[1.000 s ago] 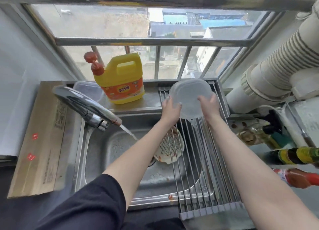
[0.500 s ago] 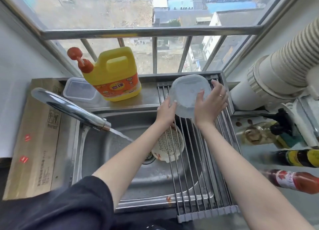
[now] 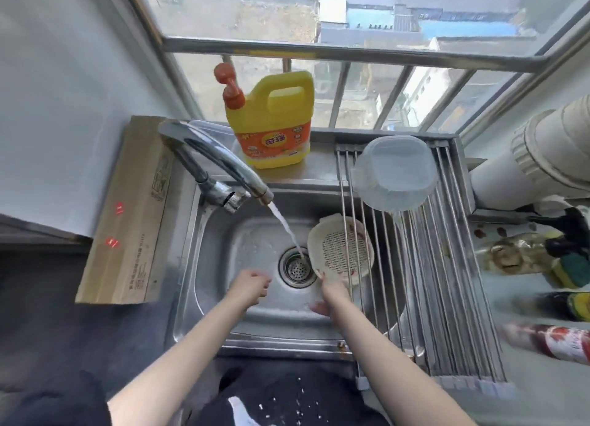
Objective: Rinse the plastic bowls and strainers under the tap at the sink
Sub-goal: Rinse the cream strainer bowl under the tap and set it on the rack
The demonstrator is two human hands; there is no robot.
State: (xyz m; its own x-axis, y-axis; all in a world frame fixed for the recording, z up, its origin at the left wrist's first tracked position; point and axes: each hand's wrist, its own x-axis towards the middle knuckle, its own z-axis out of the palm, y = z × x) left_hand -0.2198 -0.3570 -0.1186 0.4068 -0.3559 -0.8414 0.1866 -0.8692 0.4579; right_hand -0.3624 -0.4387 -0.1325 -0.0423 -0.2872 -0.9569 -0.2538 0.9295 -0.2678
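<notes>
A clear plastic bowl [image 3: 396, 170] lies upside down on the far end of the roll-up drying rack [image 3: 453, 282]. A cream plastic strainer [image 3: 340, 250] with red stains sits tilted in the steel sink [image 3: 217, 266], partly under the rack's bars. My right hand [image 3: 332, 293] grips the strainer's near rim. My left hand [image 3: 249, 286] hovers over the basin left of the drain [image 3: 295, 267], fingers curled and holding nothing. The tap [image 3: 217, 160] runs, its stream [image 3: 287, 227] falling on the drain just left of the strainer.
A yellow detergent jug [image 3: 274, 122] stands on the ledge behind the sink, with a clear container [image 3: 207, 128] behind the tap. A cardboard box [image 3: 127, 215] lies at left. Sauce bottles [image 3: 558, 342], a sponge [image 3: 568, 266] and a white duct pipe [image 3: 526, 157] crowd the right.
Both hands let go of the clear bowl, which stays upside down on the rack. They dropped into the sink, and the right hand took hold of the strainer.
</notes>
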